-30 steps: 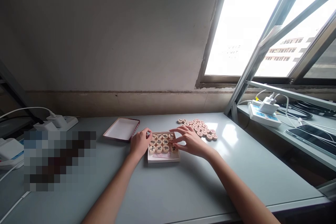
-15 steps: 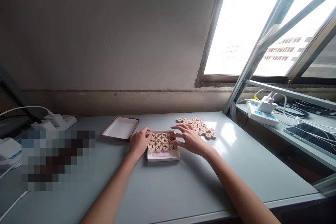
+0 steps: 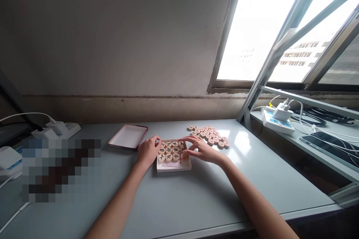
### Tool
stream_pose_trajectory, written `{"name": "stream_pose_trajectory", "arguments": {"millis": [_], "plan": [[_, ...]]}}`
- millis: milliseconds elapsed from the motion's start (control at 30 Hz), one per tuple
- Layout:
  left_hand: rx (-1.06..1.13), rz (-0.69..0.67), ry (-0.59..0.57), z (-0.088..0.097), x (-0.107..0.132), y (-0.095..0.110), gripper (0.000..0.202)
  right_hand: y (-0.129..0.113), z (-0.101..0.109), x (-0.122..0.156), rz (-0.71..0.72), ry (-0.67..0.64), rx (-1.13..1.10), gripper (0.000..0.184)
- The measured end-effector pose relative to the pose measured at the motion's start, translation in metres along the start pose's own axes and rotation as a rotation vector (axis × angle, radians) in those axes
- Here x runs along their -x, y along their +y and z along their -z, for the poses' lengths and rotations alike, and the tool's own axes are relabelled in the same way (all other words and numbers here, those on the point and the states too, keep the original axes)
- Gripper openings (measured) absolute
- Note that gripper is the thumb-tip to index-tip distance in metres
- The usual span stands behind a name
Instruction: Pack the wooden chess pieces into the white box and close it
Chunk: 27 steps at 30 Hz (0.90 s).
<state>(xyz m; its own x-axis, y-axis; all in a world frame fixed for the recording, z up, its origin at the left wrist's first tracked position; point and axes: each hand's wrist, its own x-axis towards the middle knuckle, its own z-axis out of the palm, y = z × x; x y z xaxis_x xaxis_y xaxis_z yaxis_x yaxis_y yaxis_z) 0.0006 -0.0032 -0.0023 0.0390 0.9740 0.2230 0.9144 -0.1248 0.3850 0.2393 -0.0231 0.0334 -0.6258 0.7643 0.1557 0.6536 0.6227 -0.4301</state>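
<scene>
A shallow white box [image 3: 174, 169] on the desk holds several round xiangqi pieces [image 3: 168, 150] with black characters, set in three rows. Under them, at the near end, shows a pink printed sheet [image 3: 171, 164]. My left hand [image 3: 150, 150] is closed on the box's left edge, thumb and bent fingers at its upper left corner. Over the right-hand column reaches my right hand [image 3: 200, 148], its fingers apart, touching the pieces there and partly covering them. Beyond this hand lies a loose group of xiangqi pieces [image 3: 211, 133], most with red characters.
The box lid [image 3: 128, 136], white inside with dark red sides, lies open side up at left. Power strips [image 3: 71, 130] with plugs and cables stand far left. On the right shelf sit another power strip [image 3: 276, 121] and a tablet-like device [image 3: 322, 143]. A blurred patch covers the left desk.
My right hand has drawn its fingers closer together and lower over the right column, covering more of the nearest piece there. My left hand stays at the box edge. The view shifts slightly.
</scene>
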Motion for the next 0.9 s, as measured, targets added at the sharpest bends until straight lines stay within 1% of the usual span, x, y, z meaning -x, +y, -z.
{"name": "stream_pose_trajectory", "arguments": {"millis": [67,133,200,267,333,400,500,600,700,800,900], "plan": [[0.001,-0.004,0.000,0.000,0.000,0.000,0.019,0.002,0.002,0.000,0.012,0.019,-0.018,0.036],[0.000,-0.003,0.001,0.000,0.000,0.000,0.019,0.006,0.002,0.000,-0.006,0.101,0.019,0.035],[0.002,-0.002,0.006,0.000,0.001,0.000,0.019,0.016,-0.002,0.000,-0.085,0.227,0.167,0.035],[0.006,-0.004,0.014,-0.001,0.001,0.000,0.018,0.031,-0.009,0.000,-0.183,0.305,0.375,0.039],[0.012,-0.007,0.017,-0.002,0.001,-0.001,0.018,0.045,-0.017,0.002,-0.242,0.294,0.537,0.045],[0.012,-0.008,0.017,-0.002,0.000,-0.002,0.018,0.055,-0.023,0.003,-0.260,0.248,0.605,0.046],[0.012,-0.014,0.021,-0.003,0.000,-0.003,0.018,0.055,-0.024,0.004,-0.235,0.226,0.602,0.036],[0.020,-0.012,0.019,-0.003,0.000,-0.003,0.017,0.046,-0.020,0.003,-0.180,0.245,0.558,0.026],[0.024,-0.010,0.019,-0.003,0.000,-0.002,0.017,0.039,-0.018,0.002,-0.137,0.267,0.520,0.020],[0.020,-0.014,0.020,-0.003,0.000,-0.002,0.017,0.039,-0.017,0.000,-0.125,0.301,0.490,0.017],[0.008,-0.012,0.015,-0.003,0.000,-0.003,0.017,0.035,-0.013,-0.001,-0.160,0.367,0.440,0.024]]}}
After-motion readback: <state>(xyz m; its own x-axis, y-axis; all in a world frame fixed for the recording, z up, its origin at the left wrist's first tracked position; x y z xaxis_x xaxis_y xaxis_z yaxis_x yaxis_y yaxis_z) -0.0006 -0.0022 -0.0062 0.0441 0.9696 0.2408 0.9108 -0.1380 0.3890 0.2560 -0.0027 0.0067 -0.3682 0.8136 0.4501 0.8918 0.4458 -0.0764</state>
